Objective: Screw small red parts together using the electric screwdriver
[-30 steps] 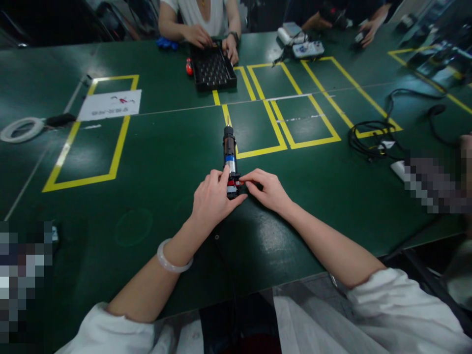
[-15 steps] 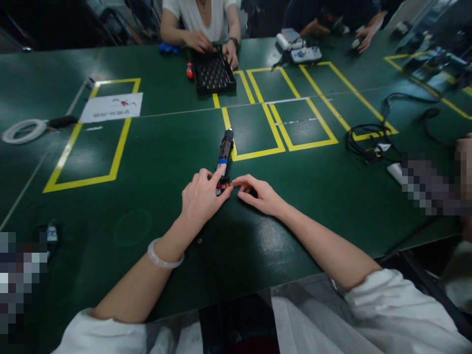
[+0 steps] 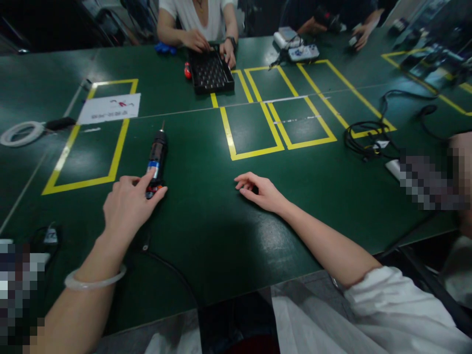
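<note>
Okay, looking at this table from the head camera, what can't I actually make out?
- Head view: the power screwdriver's rear end, partly covered by your left hand.
- Head view: the white paper's lettering, too small and blurred.
- Head view: what the facing co-worker's hand touches at the black tray, hidden by fingers.
- Head view: the lower-left item, pixelated and edge-cut.

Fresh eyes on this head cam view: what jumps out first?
Probably the dark driver tool with its blue band, left of centre, held near its lower end by the left grip, bit pointing away from the wearer. Next, the bright yellow tape outlines on the green table. Then the black tray at the far side, in front of a co-worker.
</note>
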The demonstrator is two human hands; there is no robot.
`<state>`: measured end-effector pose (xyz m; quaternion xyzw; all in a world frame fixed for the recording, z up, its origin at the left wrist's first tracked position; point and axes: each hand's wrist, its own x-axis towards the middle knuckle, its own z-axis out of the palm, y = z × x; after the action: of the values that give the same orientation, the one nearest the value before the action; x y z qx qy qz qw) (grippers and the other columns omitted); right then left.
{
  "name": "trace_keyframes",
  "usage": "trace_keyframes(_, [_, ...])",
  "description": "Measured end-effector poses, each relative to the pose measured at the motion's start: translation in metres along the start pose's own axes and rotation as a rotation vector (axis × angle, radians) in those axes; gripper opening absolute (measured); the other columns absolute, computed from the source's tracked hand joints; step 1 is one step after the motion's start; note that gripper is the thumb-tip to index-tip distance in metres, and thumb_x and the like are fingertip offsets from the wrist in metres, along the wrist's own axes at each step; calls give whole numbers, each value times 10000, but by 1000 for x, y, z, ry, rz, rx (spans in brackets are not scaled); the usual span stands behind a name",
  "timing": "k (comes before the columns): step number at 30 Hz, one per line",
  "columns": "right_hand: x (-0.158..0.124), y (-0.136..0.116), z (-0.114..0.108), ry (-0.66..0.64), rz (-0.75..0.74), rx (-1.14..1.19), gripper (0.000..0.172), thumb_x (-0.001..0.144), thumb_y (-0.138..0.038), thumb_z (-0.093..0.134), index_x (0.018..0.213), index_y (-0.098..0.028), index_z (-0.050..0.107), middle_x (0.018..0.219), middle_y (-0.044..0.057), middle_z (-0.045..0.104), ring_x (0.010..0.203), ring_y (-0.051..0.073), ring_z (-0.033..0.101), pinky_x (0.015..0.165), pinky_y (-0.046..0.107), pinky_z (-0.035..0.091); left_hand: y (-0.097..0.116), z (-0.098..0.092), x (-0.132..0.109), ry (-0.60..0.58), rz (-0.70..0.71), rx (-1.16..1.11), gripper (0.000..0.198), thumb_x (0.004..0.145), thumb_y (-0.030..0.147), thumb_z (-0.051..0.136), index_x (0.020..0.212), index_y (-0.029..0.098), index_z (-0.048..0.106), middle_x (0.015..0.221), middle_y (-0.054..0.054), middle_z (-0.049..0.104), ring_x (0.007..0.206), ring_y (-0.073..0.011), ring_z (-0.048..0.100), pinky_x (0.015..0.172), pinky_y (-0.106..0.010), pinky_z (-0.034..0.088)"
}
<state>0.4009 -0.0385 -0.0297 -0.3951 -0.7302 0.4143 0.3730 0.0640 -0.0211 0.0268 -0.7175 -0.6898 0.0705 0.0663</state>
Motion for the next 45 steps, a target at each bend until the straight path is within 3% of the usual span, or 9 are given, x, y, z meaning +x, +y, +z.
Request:
trace_keyframes(6, [0,1,1,8,4,-3,245,916,-202,553,1158,-195,590,986,39,696,797,128,625,761,278,510,-54,8,11,-67,-228,-49,805,886,760,178,1520,302,370,1325,-150,499,1142,-359,515,905,-489,492])
trace_keyframes(14, [0,2,0,-4,4,-9,239,915,-206,554,1151,-196,596,975,37,698,790,129,624,760,279,518,-97,12,21,-135,-399,-43,813,861,771,133,1536,347,287,1451,-100,441,1224,-358,485,989,-524,454])
trace_keyframes(20, [1,2,0,-9,4,4,238,918,-206,550,1152,-186,592,970,39,693,793,127,625,763,274,518,-81,13,12,89,-432,-102,725,878,702,283,1400,216,412,1482,-144,364,1298,-397,429,1011,-553,440])
trace_keyframes(25, [1,0,-1,-14,14,-10,233,918,-212,552,1146,-194,595,963,34,694,792,129,628,763,276,521,-71,8,4,44,-408,-100,682,884,706,219,1304,223,453,1465,-108,344,1235,-382,485,981,-544,453])
trace_keyframes(30, [2,-1,0,-17,21,-20,228,916,-208,554,1138,-187,601,960,36,696,793,130,629,759,272,517,-80,14,11,104,-359,-29,676,946,615,162,1259,145,536,1319,-139,505,1140,-362,545,916,-495,478])
trace_keyframes(34, [2,0,1,-17,18,-9,229,915,-205,554,1137,-178,602,955,39,697,785,129,621,753,271,512,-45,9,21,125,-257,-243,549,957,550,333,1244,159,591,1121,-93,655,990,-264,599,889,-402,483])
trace_keyframes(38, [2,2,1,-10,22,26,231,913,-210,560,1136,-166,606,953,47,697,792,132,622,751,274,506,28,-6,23,0,166,-688,472,956,480,435,1253,166,625,1094,-85,688,931,-205,615,874,-334,467])
trace_keyframes(42, [1,5,0,-3,20,89,249,907,-231,582,1150,-178,597,947,39,696,782,132,624,751,281,506,94,-15,20,-265,461,-1075,571,964,429,456,1469,163,449,997,-70,665,915,-186,620,882,-338,468])
trace_keyframes(45, [1,6,-1,-24,3,136,325,884,-258,637,1195,-186,578,933,27,691,771,131,618,738,279,505,121,-11,22,-541,622,-1295,722,951,382,507,1572,139,228,873,-33,626,846,-164,603,822,-312,472])
